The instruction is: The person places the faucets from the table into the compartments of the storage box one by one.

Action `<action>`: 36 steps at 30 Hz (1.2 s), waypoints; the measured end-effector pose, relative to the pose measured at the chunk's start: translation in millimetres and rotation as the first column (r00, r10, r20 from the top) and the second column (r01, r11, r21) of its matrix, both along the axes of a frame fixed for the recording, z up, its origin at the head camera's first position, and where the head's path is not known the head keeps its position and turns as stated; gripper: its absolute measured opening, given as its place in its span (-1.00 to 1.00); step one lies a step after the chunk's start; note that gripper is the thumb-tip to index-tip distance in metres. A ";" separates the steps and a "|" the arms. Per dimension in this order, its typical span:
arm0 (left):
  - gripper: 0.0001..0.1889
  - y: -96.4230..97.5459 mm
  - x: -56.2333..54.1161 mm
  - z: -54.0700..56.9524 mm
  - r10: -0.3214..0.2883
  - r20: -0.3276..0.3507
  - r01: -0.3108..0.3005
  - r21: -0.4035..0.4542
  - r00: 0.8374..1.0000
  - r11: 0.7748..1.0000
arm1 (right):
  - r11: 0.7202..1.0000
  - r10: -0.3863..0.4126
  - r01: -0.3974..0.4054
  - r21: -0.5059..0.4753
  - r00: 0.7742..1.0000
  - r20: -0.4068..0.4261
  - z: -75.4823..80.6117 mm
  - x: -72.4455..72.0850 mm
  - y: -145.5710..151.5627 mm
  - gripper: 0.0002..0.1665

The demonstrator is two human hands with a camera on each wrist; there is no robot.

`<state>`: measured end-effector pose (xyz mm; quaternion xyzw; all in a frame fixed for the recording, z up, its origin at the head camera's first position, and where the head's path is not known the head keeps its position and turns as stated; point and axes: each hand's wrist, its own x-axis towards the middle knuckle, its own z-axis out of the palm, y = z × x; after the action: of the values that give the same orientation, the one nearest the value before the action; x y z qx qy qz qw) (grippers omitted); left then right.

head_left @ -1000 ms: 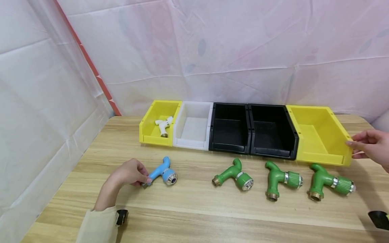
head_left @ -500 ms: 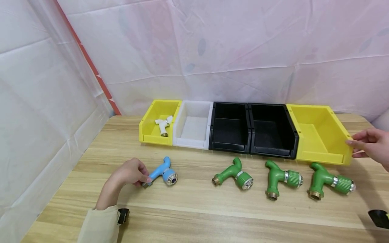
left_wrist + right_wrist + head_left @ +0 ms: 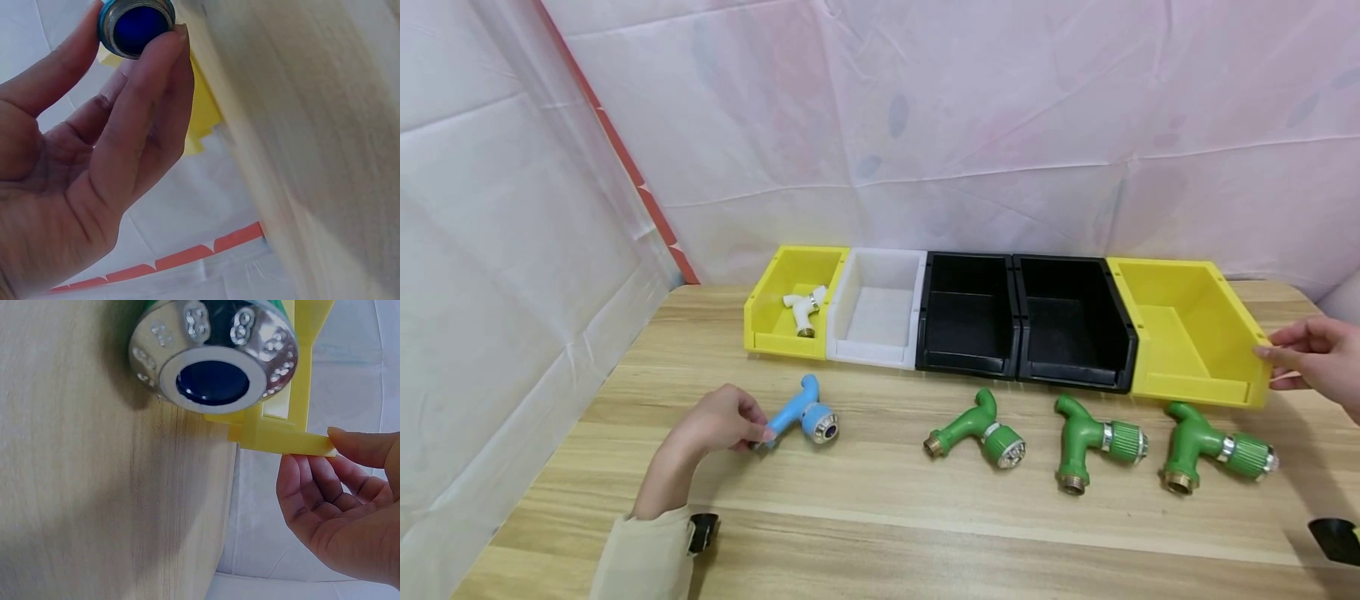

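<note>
Grip at left (image 3: pixel 722 421) narrowly pinches the blue tap (image 3: pixel 794 407), right grip (image 3: pixel 1318 358) the rightmost yellow bin (image 3: pixel 1201 389).

Bins (image 3: pixel 1198 389) — smooth plastic; tabletop (image 3: pixel 880 533) — wood-grained (satin); tap knob end (image 3: pixel 212 362) — shiny, metallic.

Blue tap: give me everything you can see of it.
The blue tap has a smooth, painted-looking body, a curved spout pointing away from the person, and a round blue knob with a silvery, metal-looking face around a dark centre. The left wrist view shows its round end, a thin metallic rim around deep blue. The left hand pinches that end between thumb and fingers. It lies slantwise, nearer the person than the left yellow bin. Whether it touches the table is unclear.
</note>
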<state>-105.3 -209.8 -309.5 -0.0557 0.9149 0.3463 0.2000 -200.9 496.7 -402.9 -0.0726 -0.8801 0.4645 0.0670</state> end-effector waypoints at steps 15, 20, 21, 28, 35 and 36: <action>-0.89 13.3 -6.6 11.3 0.000 -0.084 0.001 0.020 0.996 1.000 | 0.999 -0.004 0.004 0.047 1.000 0.004 1.9 2.4 -5.1 -0.91; -0.88 19.9 -10.4 14.2 0.018 -0.095 -0.015 0.028 0.995 0.999 | 0.999 -0.006 0.005 0.049 1.000 0.006 2.0 2.8 -5.4 -0.89; -0.88 21.1 -11.1 14.7 0.016 -0.098 -0.013 0.028 0.995 1.000 | 0.999 -0.004 0.004 0.050 1.000 0.009 1.9 2.5 -5.1 -0.90; -0.88 28.6 -16.3 15.9 0.001 -0.130 -0.001 0.000 0.992 1.000 | 0.999 -0.005 0.005 0.044 1.000 0.012 1.5 2.1 -3.6 -0.91; -0.86 35.2 -22.1 16.0 0.013 -0.141 -0.010 0.021 0.990 1.000 | 0.999 -0.008 0.007 0.045 1.000 0.018 2.3 2.5 -5.2 -0.87; -0.86 36.0 -22.9 15.9 0.013 -0.143 -0.010 0.022 0.990 1.000 | 0.999 -0.008 0.007 0.052 1.000 0.019 2.4 2.4 -5.6 -0.85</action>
<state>-128.2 -173.8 -293.6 -0.0337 0.9228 0.3602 0.1326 -198.5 491.1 -400.5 -0.0786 -0.8921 0.4406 0.0622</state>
